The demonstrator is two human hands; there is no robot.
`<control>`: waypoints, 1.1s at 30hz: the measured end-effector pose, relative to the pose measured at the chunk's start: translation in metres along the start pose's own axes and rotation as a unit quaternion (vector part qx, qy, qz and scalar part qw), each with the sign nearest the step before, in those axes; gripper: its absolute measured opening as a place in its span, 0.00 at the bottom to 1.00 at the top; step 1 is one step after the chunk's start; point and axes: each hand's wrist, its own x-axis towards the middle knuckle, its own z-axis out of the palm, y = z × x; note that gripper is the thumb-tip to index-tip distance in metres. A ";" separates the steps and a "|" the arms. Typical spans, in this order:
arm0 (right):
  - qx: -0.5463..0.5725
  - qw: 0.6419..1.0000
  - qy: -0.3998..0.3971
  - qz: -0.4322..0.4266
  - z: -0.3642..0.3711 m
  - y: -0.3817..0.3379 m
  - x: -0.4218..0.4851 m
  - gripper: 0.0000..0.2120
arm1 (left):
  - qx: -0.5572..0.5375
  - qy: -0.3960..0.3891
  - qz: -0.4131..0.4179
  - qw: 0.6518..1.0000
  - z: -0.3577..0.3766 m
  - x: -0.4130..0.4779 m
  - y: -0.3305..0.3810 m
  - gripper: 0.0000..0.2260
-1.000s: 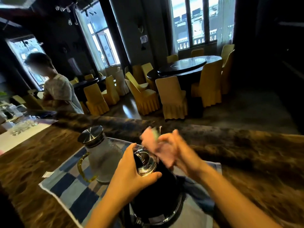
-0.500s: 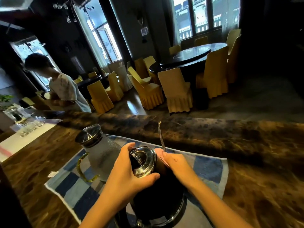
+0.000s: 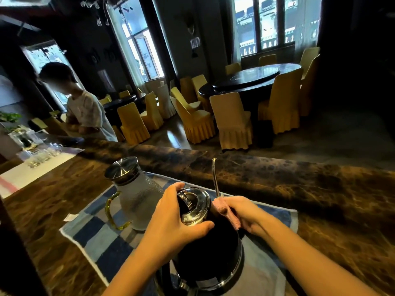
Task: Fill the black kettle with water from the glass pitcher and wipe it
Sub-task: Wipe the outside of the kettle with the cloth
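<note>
The black kettle (image 3: pixel 210 253) stands on a blue checked mat (image 3: pixel 102 238) on the counter, its shiny metal lid (image 3: pixel 195 205) closed and its thin metal spout (image 3: pixel 214 178) pointing up at the far side. My left hand (image 3: pixel 173 223) grips the kettle's top around the lid. My right hand (image 3: pixel 241 212) holds a pink cloth (image 3: pixel 224 210) pressed against the kettle's upper right side. The frosted glass pitcher (image 3: pixel 139 201), with a steel lid and yellow handle, stands upright just left of the kettle.
A raised dark marble ledge (image 3: pixel 277 174) runs across behind the mat. Several glasses (image 3: pixel 40 157) sit on a white sheet at far left. A person (image 3: pixel 85 114) stands beyond the counter's left end. Yellow-covered chairs and round tables fill the room behind.
My right hand came down from above the lid, where it was blurred with the cloth, to the kettle's upper right side. My left hand kept its hold on the top.
</note>
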 end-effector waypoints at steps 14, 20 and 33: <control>0.215 0.976 -0.025 0.037 0.017 -0.016 0.033 0.34 | -0.025 -0.002 -0.006 1.000 -0.002 -0.001 0.003 0.31; 0.093 0.995 -0.040 -0.007 0.014 -0.038 0.053 0.43 | -0.015 -0.010 -0.008 1.000 -0.003 -0.003 0.004 0.32; 0.081 0.994 0.052 -0.059 0.018 -0.061 0.045 0.21 | -0.012 -0.019 -0.005 1.000 -0.003 0.001 0.001 0.34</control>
